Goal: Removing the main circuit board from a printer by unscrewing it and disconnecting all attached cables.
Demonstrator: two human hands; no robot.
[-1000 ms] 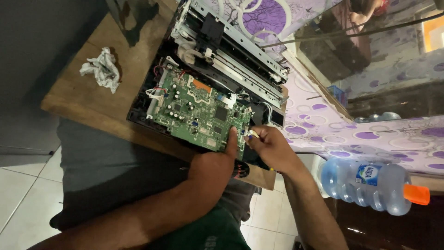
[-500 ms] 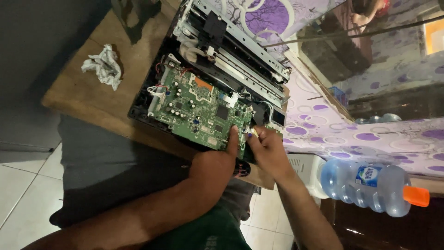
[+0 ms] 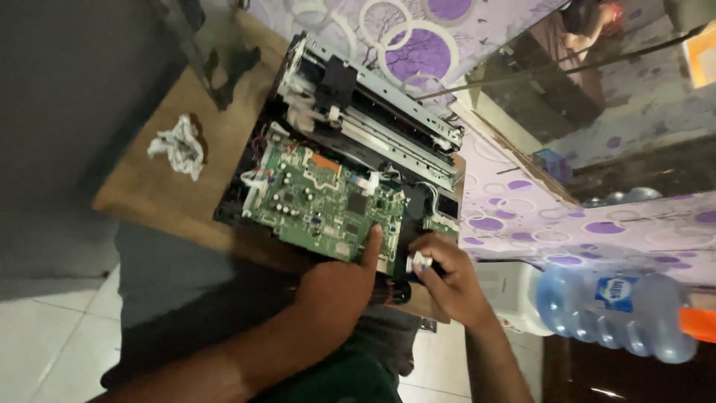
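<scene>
Down in the head view, my left hand lies with a finger stretched onto the near edge of the green circuit board, gripping nothing. My right hand curls closed, pinching a small white piece just beside it. That board sits in the opened printer on the wooden table, a crumpled cloth well apart.

Two bare forearms are seen entering from the lower edge of the head view. No sleeves, gloves, watch or rings are seen on the left hand or the right hand. Both arms are uncovered up to the frame edge. A dark green garment is worn on the lower body, with a darker grey fabric area visible beside it.
</scene>
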